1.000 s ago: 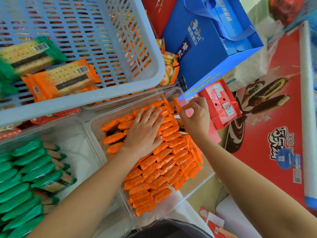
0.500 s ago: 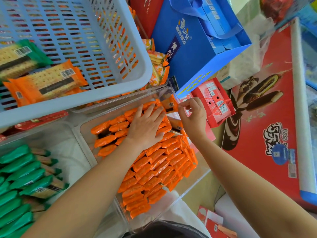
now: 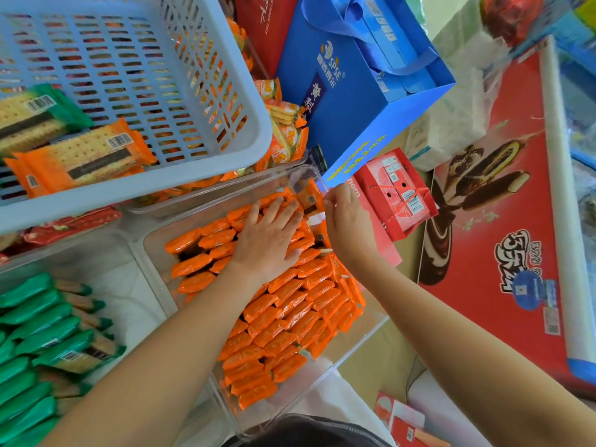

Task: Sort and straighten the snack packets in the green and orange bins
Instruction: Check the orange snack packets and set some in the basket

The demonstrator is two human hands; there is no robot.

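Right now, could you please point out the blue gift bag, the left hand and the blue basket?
blue gift bag [image 3: 351, 101]: head view, printed front.
left hand [image 3: 267, 241]: head view, its back.
blue basket [image 3: 193, 174]: head view, front rim.

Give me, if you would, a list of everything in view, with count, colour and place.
orange packets: many, orange, in rows in the middle clear bin
raised packet: one, orange, at that bin's far corner
green packets: many, green, in the left clear bin
basket: one, pale blue, top left
cracker packs: at least two, one orange and one green, inside the basket
gift bag: one, blue, top centre
box: one, red, right of the middle clear bin
ice-cream panel: one, red, far right
left hand: flat on the orange packets
right hand: pinches the raised packet
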